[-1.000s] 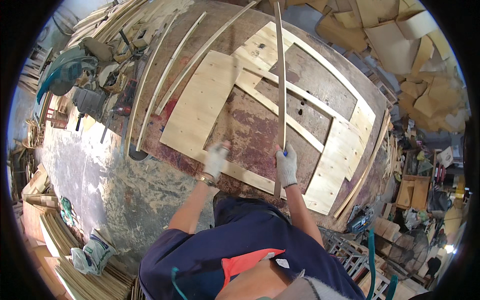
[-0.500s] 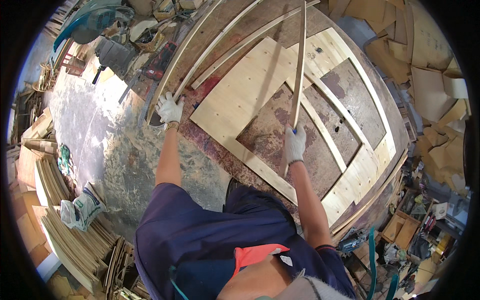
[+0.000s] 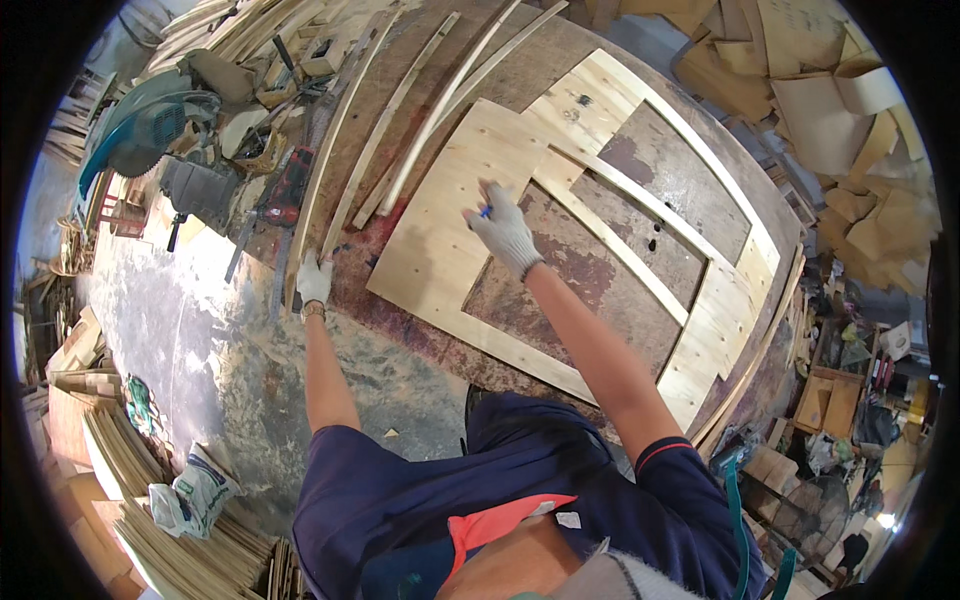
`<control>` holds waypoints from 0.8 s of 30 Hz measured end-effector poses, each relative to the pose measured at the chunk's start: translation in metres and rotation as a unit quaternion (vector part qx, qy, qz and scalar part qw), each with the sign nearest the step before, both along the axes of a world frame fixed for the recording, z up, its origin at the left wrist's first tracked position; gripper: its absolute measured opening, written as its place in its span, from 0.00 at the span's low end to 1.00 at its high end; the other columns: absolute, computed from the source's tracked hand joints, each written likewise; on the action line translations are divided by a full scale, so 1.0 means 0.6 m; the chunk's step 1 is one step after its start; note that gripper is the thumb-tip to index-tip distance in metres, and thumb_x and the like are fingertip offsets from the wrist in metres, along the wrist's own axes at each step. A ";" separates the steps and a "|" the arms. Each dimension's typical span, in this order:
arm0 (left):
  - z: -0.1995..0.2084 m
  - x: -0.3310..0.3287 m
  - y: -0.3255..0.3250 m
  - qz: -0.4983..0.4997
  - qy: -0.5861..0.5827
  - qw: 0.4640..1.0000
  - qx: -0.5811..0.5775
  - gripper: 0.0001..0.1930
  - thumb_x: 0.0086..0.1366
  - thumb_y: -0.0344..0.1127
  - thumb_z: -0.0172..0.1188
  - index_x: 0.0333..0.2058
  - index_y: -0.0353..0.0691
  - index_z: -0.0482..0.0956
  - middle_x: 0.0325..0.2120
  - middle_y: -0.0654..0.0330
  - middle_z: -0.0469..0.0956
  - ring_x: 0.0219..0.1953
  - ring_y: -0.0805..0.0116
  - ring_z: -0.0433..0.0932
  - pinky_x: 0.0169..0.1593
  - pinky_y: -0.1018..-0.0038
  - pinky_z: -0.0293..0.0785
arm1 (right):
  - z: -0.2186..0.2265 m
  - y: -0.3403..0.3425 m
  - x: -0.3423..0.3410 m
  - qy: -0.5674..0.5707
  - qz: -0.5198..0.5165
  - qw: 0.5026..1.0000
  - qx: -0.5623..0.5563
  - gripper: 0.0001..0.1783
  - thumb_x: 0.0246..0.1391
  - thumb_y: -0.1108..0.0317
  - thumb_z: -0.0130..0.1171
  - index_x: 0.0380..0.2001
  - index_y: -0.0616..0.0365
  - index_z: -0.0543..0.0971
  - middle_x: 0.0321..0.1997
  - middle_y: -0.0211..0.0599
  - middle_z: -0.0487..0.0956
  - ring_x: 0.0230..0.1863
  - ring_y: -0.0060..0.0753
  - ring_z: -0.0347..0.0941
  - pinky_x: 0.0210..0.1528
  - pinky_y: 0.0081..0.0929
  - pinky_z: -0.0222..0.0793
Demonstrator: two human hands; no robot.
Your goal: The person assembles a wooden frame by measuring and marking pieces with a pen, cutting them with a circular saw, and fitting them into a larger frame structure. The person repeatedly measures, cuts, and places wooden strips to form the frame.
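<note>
My left hand point(image 3: 315, 280), in a white work glove, is closed at the near end of a long thin wooden strip point(image 3: 385, 125), beside another strip point(image 3: 345, 120) at the table's left edge. My right hand point(image 3: 502, 232), also gloved, hovers over a pale plywood panel frame point(image 3: 430, 240). Its fingers are partly curled, with a small blue object point(image 3: 486, 212) showing between them; its kind cannot be made out. Left of the panel lies a pale curved strip point(image 3: 440, 105), crossing over another strip near it.
The panel frame lies on a worn, stained worktable point(image 3: 560, 250). Left of it are a red-and-black power tool point(image 3: 290, 185) and a teal circular saw point(image 3: 150, 130). Brown sheet scraps point(image 3: 840, 120) heap up at the right. Stacked curved strips point(image 3: 190, 550) and a plastic bag point(image 3: 200, 490) sit lower left.
My right hand has let go of the long strip, which now lies left of the panel with the others. That hand has moved left and farther away; my left hand has closed around a strip end.
</note>
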State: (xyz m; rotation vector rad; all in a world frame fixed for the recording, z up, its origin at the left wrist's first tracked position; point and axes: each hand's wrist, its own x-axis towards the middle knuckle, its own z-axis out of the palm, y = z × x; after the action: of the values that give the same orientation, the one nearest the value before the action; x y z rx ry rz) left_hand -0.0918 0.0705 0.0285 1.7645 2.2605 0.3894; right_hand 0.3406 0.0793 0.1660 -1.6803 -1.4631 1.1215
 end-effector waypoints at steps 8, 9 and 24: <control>0.076 0.054 -0.036 -0.017 -0.167 0.984 -0.065 0.37 0.72 0.64 0.58 0.58 0.31 0.80 0.49 0.41 0.84 0.53 0.44 0.81 0.57 0.58 0.74 | -0.117 -0.242 0.133 -0.005 -0.143 0.988 -0.064 0.29 0.61 0.66 0.67 0.63 0.63 0.73 0.58 0.47 0.83 0.52 0.37 0.83 0.56 0.31 0.77; 0.084 0.070 -0.037 -0.005 -0.167 0.982 -0.084 0.37 0.72 0.62 0.59 0.59 0.29 0.79 0.50 0.43 0.84 0.54 0.47 0.82 0.58 0.60 0.73 | -0.121 -0.261 0.150 -0.008 -0.157 0.986 -0.063 0.29 0.61 0.65 0.66 0.62 0.63 0.74 0.55 0.47 0.85 0.50 0.39 0.83 0.55 0.33 0.77; 0.137 0.513 -0.191 -0.085 -0.696 0.676 -0.227 0.18 0.82 0.51 0.50 0.36 0.44 0.73 0.22 0.66 0.70 0.27 0.74 0.68 0.34 0.75 0.68 | -0.032 -0.289 0.222 0.048 -0.204 0.976 0.050 0.19 0.63 0.57 0.66 0.47 0.62 0.79 0.32 0.41 0.73 0.32 0.34 0.66 0.38 0.34 0.67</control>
State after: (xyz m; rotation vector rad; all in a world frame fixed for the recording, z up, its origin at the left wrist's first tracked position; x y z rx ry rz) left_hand 0.2159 -0.0442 0.1107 0.7670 0.9047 0.7052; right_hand 0.4736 -0.0942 0.1466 -1.7285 -1.0322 0.8726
